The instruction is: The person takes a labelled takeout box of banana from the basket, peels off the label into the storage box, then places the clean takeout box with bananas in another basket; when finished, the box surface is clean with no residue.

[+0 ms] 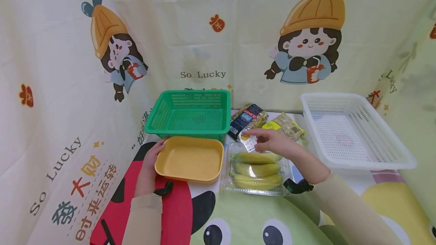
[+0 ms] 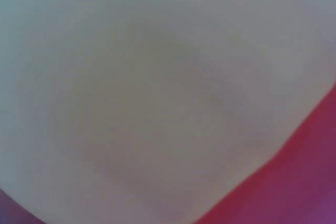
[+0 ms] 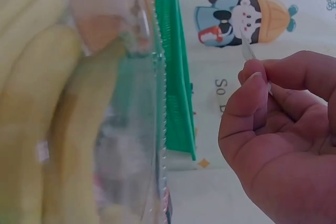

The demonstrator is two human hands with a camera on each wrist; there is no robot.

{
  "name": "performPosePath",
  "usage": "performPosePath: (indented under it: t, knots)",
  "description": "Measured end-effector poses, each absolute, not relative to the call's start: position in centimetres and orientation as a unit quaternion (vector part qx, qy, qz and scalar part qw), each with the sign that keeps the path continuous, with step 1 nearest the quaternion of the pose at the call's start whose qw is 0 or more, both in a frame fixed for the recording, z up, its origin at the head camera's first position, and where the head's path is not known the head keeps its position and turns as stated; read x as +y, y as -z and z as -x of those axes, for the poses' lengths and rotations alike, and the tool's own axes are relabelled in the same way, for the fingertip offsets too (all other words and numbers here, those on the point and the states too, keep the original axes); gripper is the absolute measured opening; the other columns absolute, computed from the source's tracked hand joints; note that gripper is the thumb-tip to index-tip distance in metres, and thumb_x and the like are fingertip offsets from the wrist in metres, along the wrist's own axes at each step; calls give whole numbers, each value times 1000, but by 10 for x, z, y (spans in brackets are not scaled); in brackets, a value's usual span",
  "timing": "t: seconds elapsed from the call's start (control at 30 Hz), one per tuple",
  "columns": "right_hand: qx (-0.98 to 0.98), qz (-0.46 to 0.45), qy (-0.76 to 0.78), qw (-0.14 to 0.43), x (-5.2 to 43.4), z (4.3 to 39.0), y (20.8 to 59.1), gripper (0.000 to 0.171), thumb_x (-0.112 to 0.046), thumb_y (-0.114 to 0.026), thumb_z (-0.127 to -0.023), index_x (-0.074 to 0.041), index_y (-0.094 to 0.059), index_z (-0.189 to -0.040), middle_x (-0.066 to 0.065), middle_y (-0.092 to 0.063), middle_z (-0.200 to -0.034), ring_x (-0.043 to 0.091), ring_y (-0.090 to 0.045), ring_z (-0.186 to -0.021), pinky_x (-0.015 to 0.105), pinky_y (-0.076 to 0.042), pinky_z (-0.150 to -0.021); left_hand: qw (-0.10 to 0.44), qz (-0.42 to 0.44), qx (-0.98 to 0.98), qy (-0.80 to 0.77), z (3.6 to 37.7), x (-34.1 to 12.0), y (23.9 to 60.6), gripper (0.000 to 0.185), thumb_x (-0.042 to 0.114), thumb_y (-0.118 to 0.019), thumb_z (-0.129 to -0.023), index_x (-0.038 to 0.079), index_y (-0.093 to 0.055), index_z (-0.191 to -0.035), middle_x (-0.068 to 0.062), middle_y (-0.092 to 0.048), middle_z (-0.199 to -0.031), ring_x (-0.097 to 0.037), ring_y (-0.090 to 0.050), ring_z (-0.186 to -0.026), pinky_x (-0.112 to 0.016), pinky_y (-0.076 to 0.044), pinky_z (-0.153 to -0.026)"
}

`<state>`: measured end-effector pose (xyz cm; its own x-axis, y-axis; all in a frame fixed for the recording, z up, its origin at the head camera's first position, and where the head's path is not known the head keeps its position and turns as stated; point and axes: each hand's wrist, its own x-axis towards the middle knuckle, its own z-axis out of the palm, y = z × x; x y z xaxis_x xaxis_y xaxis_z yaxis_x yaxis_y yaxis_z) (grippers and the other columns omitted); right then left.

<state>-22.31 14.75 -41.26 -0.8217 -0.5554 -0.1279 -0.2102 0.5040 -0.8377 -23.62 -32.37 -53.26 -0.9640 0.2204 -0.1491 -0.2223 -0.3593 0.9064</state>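
Before cloth [image 1: 177, 37], a label [image 1: 249, 143] slanting lengthwise toward bananas [image 1: 257, 169] is being pinched by the right hand [image 1: 270, 140], the left hand [image 1: 151, 161] grip unclear.

Head view: bright, soft, even light; stretched toward the edges
White label [image 1: 249, 144]: small print illegible
Clear box [image 1: 228, 173]: white glints on its plastic
Left wrist view: dim, wholly blurred, grey haze beside a red patch [image 2: 299, 177]
Right wrist view: duller; bananas [image 3: 31, 108] soft-focused, right hand [image 3: 294, 145] clearer
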Motion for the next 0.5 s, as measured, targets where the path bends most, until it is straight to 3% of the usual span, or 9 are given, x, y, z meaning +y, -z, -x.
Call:
performPosePath:
  t: [0.13, 0.3, 0.5]
  knots:
    - [840, 235, 440, 214, 134, 232, 404, 50, -18, -65, -94, -38, -54, -139, 8, -61, -104, 31, -55, -83, 33, -52, -69, 115, 18, 553, -825, 236, -323, 531, 52, 17, -33, -108, 9, -20, -158, 3, -43, -146, -8, -51, -125, -19, -47, -101]
    - [826, 251, 446, 236, 110, 243, 398, 51, -17, -63, -94, -39, -54, -138, 1, -59, -124, 29, -58, -84, 33, -51, -69, 101, 17, 549, -830, 234, -322, 529, 50, 15, -32, -108, 9, -26, -157, -7, -22, -164, -8, -47, -130, -17, -46, -102]
    - [808, 278, 455, 250, 77, 254, 397, 50, -16, -64, -93, -38, -57, -136, -3, -61, -129, 33, -62, -84, 37, -54, -74, 80, 7, 537, -840, 234, -323, 531, 49, 12, -34, -107, 2, -28, -154, -6, -40, -153, -8, -55, -123, -19, -48, -100]
